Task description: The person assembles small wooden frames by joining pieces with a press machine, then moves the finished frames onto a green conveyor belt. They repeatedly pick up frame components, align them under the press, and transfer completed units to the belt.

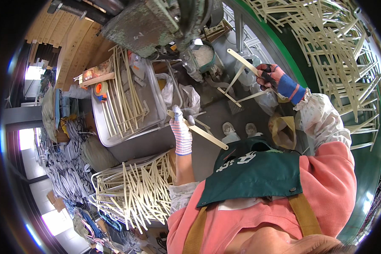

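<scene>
My left hand (183,133), in a striped glove, is closed around a cream flat-bar frame piece (209,136). The bar has rounded ends with holes and slants down to the right, in front of the dark green apron (258,173). Farther forward and to the right, my right hand (273,79), in a blue and red glove with dark fingers, grips the end of another cream frame piece (242,60). Thin legs run from this piece to a short crossbar, held above the floor. My fingers partly hide both pieces where they are gripped.
A worn green machine (144,31) stands ahead. To the left are a white tray (101,134) of cream strips, a tape roll (100,89) and a heaped wire basket (93,186). Along the right, a green-edged table (298,70) bears piled cream frames (326,55). A yellowish bag (283,131) stands near my feet.
</scene>
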The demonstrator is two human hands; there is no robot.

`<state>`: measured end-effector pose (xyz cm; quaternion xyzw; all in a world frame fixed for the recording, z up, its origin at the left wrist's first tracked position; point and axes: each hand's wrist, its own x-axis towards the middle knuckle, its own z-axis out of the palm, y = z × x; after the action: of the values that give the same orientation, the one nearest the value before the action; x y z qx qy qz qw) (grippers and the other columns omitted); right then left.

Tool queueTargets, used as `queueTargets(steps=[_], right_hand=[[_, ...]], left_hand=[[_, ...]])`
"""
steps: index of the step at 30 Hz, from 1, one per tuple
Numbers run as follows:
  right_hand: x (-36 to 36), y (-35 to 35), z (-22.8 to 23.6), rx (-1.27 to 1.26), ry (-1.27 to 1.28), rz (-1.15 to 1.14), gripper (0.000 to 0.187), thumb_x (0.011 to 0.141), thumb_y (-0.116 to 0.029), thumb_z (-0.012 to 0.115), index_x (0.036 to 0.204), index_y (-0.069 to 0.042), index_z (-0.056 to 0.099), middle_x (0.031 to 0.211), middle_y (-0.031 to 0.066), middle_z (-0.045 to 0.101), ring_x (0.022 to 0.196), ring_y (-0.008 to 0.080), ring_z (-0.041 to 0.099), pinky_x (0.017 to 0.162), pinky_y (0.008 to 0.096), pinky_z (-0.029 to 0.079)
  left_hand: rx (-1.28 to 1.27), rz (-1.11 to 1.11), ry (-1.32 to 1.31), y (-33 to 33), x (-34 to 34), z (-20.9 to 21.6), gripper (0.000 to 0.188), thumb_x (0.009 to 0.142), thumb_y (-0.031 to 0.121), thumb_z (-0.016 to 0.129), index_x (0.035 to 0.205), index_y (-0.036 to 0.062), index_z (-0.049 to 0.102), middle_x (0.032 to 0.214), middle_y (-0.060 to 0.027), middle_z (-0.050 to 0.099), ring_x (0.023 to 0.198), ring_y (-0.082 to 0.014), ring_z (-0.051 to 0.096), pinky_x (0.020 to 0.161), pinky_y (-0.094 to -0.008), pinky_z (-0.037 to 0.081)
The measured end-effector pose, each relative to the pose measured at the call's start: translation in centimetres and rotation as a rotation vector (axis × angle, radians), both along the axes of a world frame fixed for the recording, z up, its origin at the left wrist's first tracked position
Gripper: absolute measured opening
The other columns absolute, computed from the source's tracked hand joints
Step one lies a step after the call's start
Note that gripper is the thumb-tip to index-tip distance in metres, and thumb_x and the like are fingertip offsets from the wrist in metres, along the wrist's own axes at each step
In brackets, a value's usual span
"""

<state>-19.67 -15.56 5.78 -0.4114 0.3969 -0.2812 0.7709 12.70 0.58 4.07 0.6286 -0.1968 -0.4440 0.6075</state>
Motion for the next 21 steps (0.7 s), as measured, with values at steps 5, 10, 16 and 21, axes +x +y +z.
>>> queueTargets(steps=[5, 10, 16, 21], right_hand=[[5.3, 2.4, 2.3, -0.083, -0.01, 0.162, 0.027, 0.092, -0.019, 0.062, 0.11, 0.001, 0.057, 0.072, 0.0025, 0.059, 0.054, 0.0057, 0.053, 0.053, 0.02, 0.046], [10.0, 3.6, 3.9, -0.024, -0.116, 0.132, 0.03, 0.092, -0.018, 0.061, 0.114, 0.001, 0.055, 0.071, 0.0023, 0.058, 0.051, 0.0048, 0.049, 0.058, 0.0252, 0.049], [13.3, 2.3, 3.2, -0.031, -0.09, 0.11, 0.022, 0.094, -0.012, 0.057, 0.109, 0.004, 0.056, 0.069, 0.0033, 0.057, 0.053, 0.0068, 0.048, 0.054, 0.0254, 0.047], [13.7, 1.3, 3.1, -0.005, -0.163, 0.185, 0.02, 0.094, -0.014, 0.058, 0.104, 0.003, 0.055, 0.065, 0.0031, 0.055, 0.05, 0.0075, 0.047, 0.052, 0.0269, 0.046]], left_hand=[[-0.008, 0.028, -0.036, -2.8, -0.4, 2.2, 0.035, 0.089, 0.038, 0.066, 0.084, 0.0032, 0.069, 0.049, 0.0013, 0.047, 0.044, -0.0076, 0.043, 0.046, -0.0234, 0.035], [0.008, 0.033, -0.044, -7.5, -0.3, 3.3, 0.023, 0.083, 0.024, 0.073, 0.091, 0.0027, 0.073, 0.049, 0.0025, 0.048, 0.045, -0.0069, 0.041, 0.047, -0.0242, 0.032], [-0.099, 0.028, 0.063, -11.3, -0.3, 3.8, 0.023, 0.08, 0.023, 0.077, 0.085, 0.0008, 0.071, 0.052, 0.0029, 0.048, 0.044, -0.0065, 0.041, 0.045, -0.0236, 0.031], [-0.109, -0.014, 0.061, -12.1, -0.2, 4.1, 0.02, 0.084, 0.023, 0.073, 0.081, 0.0033, 0.071, 0.052, 0.003, 0.049, 0.043, -0.007, 0.041, 0.045, -0.0242, 0.03]])
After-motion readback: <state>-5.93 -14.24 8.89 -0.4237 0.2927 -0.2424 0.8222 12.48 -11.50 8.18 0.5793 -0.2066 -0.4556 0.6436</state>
